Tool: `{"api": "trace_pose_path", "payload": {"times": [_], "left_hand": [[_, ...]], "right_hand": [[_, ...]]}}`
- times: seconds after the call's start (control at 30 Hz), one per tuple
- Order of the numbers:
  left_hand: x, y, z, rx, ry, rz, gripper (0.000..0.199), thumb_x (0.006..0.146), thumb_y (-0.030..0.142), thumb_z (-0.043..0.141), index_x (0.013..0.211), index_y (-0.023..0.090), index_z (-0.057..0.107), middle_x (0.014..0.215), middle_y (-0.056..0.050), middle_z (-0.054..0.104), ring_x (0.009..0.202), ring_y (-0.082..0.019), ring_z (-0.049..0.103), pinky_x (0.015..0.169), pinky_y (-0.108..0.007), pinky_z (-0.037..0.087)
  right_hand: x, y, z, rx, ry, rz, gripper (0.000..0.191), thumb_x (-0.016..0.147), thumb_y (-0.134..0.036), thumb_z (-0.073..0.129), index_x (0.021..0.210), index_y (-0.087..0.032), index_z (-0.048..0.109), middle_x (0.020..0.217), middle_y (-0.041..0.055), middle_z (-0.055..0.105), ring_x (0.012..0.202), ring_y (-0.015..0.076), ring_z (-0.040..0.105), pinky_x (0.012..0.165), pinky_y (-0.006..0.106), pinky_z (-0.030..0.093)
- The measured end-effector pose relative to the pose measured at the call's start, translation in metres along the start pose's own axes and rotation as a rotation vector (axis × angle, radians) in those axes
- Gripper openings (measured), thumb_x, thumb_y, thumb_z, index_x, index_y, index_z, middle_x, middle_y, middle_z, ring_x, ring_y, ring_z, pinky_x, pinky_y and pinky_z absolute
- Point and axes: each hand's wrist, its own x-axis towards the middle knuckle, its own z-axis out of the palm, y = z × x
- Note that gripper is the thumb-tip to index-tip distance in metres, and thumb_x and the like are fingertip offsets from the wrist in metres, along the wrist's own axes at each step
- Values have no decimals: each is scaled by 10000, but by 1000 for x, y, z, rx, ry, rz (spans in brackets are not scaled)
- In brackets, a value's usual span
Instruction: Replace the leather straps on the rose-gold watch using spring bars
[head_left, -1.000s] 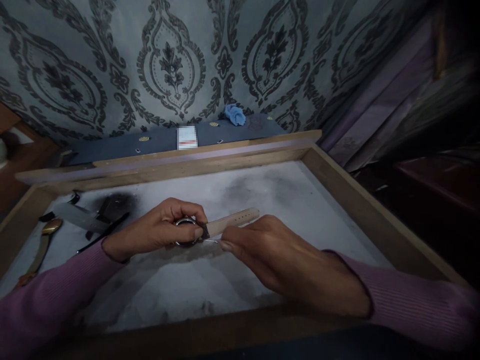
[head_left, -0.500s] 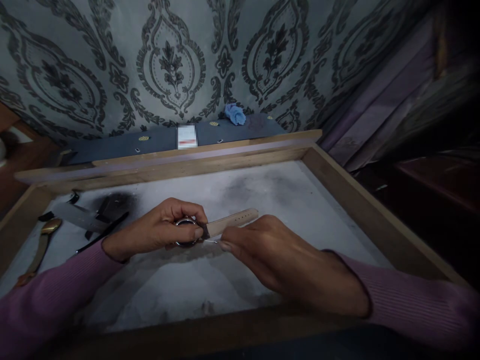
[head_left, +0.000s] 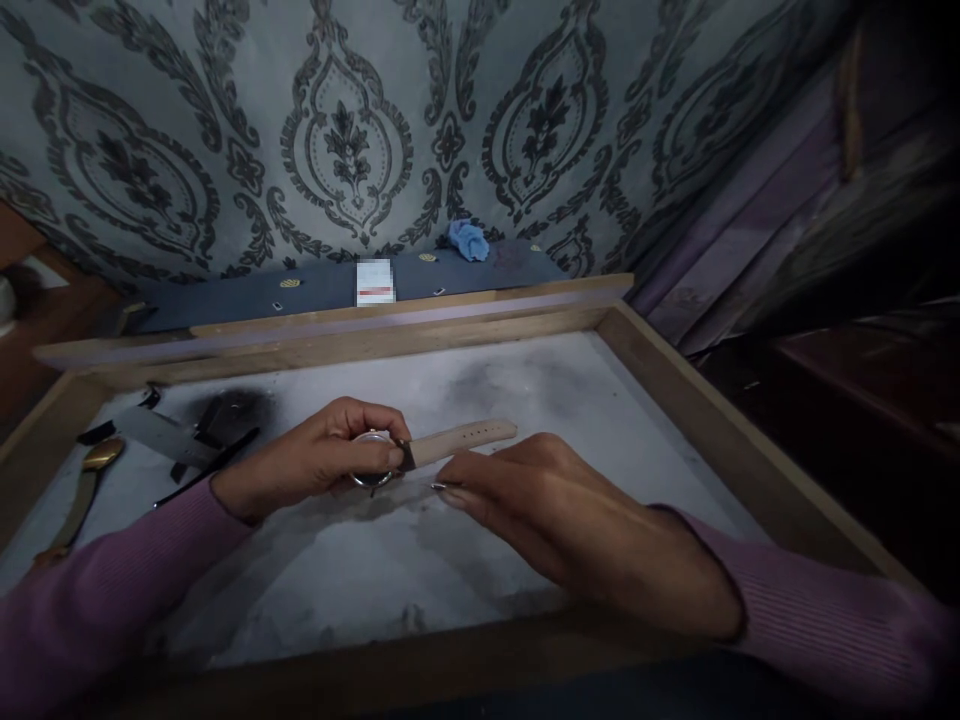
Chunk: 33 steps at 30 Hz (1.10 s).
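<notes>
Around the watch case [head_left: 370,474], left fingers [head_left: 391,458] close firmly

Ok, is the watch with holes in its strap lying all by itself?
No, the left hand is holding the watch, with its thumb across it.

Watch [head_left: 370,479] partly behind left hand [head_left: 315,455] — tool [head_left: 439,486] mostly hidden in right hand [head_left: 551,510], card [head_left: 375,281] blurred

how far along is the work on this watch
Done, it seems: the pale strap meets the watch, though the thumb partly hides the joint. In hand: the left hand holds the watch; the right hand pinches a thin metal piece, apparently just clear of it. Left, perhaps: the joint, not visibly secure; the gold watch lies aside, unheld.
</notes>
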Motion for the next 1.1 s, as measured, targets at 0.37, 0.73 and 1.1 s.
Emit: {"api": "trace_pose_path", "payload": {"times": [0.37,0.73,1.1], "left_hand": [[2,-4,-3,-271,34,42,151,698,256,656,699,129,575,508,62,439,401,-34,259,366,-171,132],[4,-5,1,-310,7,47,139,700,248,653,699,134,574,506,70,416,400,-31,252,380,-170,150],[3,-1,4,-380,-28,42,88,705,196,631,678,126,585,506,62,479,373,-14,243,345,-134,155]], "right_hand": [[6,1,9,721,-93,224,337,925,-383,500,745,-124,621,584,-46,404,545,75,348,515,211,311],[12,1,11,1034,90,402,273,826,-386,639,741,-132,694,439,-100,280,424,48,197,415,205,190],[11,5,17,1153,82,427,286,869,-378,586,828,-113,685,443,-114,230,406,47,133,393,214,69]]}}
